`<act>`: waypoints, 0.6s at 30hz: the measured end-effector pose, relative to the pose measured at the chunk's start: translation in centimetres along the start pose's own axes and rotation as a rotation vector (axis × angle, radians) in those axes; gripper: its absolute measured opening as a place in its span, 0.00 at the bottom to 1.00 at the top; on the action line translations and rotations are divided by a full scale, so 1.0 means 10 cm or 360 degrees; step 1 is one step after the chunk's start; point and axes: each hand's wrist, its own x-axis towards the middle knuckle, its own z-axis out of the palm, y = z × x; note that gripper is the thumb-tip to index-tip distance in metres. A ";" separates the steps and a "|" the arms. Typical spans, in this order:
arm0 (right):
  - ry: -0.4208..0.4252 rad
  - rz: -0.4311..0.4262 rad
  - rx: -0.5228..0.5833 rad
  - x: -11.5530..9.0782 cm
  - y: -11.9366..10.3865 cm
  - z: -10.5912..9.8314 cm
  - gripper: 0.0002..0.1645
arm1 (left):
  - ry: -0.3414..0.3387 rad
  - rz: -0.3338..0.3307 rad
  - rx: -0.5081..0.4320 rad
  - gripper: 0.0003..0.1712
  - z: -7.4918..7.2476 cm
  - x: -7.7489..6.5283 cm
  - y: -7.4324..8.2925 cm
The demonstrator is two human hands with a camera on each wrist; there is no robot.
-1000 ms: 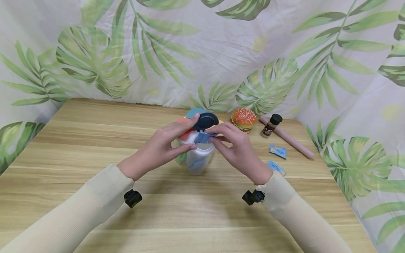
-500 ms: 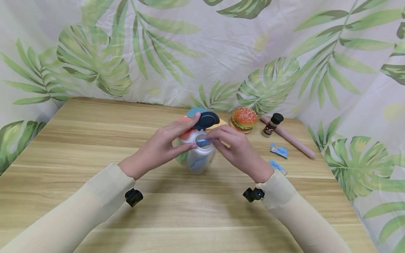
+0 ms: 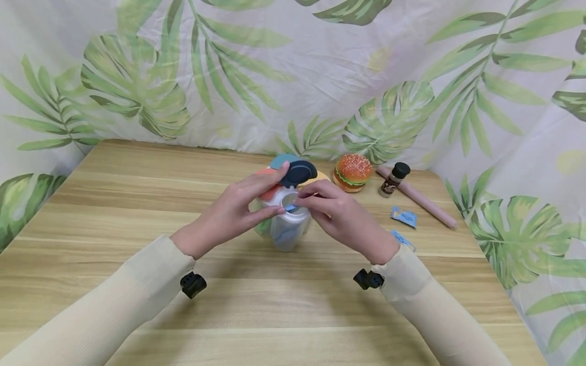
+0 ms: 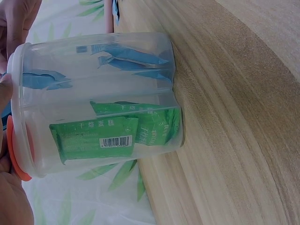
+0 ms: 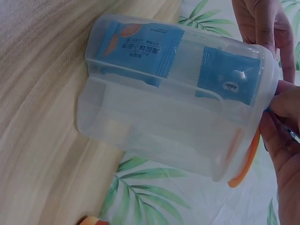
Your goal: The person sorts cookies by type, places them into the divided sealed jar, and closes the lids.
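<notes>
A clear compartmented storage jar (image 3: 287, 238) stands upright on the table, its dark blue flip lid (image 3: 298, 173) raised. My left hand (image 3: 226, 213) holds the jar's top, thumb on the white rim and fingers by the raised lid. At the opening, my right hand (image 3: 345, 216) pinches a blue snack packet (image 5: 227, 77), most of which hangs inside the compartment. Another blue packet (image 5: 140, 49) lies lower in that compartment. Green packets (image 4: 93, 138) fill a neighbouring one. An orange lid (image 5: 246, 159) covers another part of the top. The right fingertips partly hide the packet's upper end.
Right of the jar are a toy hamburger (image 3: 353, 173), a black-capped seasoning bottle (image 3: 394, 180) and a pinkish rod (image 3: 426, 203). Two blue packets lie nearby, a farther packet (image 3: 404, 217) and a nearer packet (image 3: 403, 240). A leaf-print cloth (image 3: 247, 76) hangs behind the table.
The blue packet has gone from above the rim down into the jar's opening. My right hand has lowered slightly with it. The left hand stays in place.
</notes>
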 end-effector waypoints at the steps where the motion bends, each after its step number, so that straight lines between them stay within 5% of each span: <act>1: -0.0012 -0.0011 -0.0023 0.00 0.00 -0.01 0.16 | 0.0002 0.0002 -0.0002 0.49 0.00 0.00 0.00; 11: -0.0167 -0.0040 -0.0163 0.03 -0.05 -0.02 0.14 | 0.0022 -0.0001 0.0018 0.49 0.00 0.00 0.00; 18: -0.0127 0.0026 -0.0065 0.00 -0.05 -0.01 0.16 | 0.0014 0.0006 0.0039 0.49 0.00 0.01 0.01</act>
